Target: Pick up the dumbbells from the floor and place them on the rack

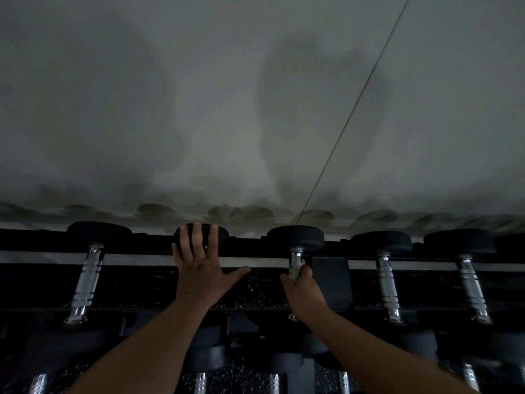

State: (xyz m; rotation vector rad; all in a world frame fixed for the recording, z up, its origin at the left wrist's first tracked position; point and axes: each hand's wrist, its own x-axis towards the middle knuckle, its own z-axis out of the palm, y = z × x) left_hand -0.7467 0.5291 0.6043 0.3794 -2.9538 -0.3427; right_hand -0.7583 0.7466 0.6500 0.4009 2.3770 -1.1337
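Observation:
A black rack (147,308) runs across the lower part of the view, with several black-headed, chrome-handled dumbbells on its top tier. My left hand (200,268) lies flat, fingers spread, over one dumbbell; its far head (220,233) shows past my fingertips and its handle is hidden under my palm. My right hand (302,291) is wrapped around the chrome handle of the neighbouring dumbbell (295,240), which rests on the rails.
More dumbbells sit on the top tier: one to the left (88,274) and two to the right (386,282), (468,282). A lower tier shows further chrome handles (200,382). A grey wall (255,95) with a thin diagonal cable (358,100) rises behind the rack.

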